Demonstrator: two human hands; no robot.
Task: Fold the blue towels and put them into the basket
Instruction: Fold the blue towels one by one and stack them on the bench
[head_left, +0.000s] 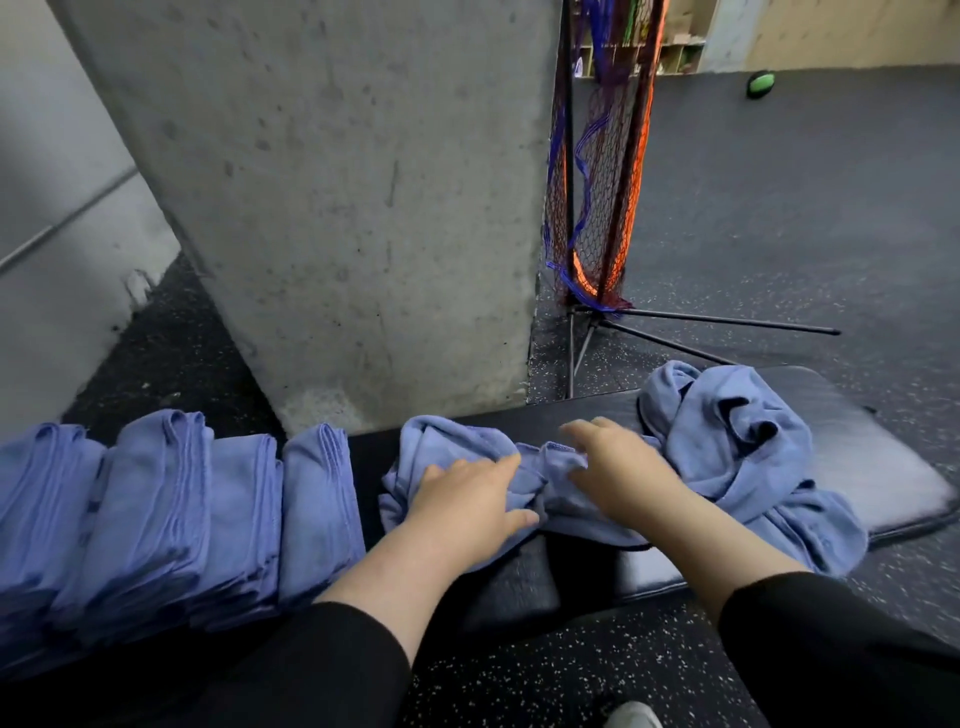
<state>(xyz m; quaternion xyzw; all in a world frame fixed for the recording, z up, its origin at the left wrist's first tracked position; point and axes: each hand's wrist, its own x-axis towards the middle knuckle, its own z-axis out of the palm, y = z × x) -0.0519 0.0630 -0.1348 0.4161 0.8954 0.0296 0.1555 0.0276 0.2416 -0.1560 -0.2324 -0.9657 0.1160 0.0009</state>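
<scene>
Where hands (470, 499) cover towel (457, 441), folds hidden.

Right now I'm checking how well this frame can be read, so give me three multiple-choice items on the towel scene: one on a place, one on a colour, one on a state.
1. Where do the folded blue cloth towels lie?
A. left of the hands
B. right of the hands
C. on the floor

2. What colour is the padded bench?
A. red
B. black
C. white

3. What state is the heap of blue towels on the right in?
A. folded
B. rolled
C. crumpled

Answers: 1 A, they line the bench's left end; 2 B, its bare pad shows black; 3 C, it lies in loose bunches beside the right hand, while the left hand rests on another towel.
</scene>
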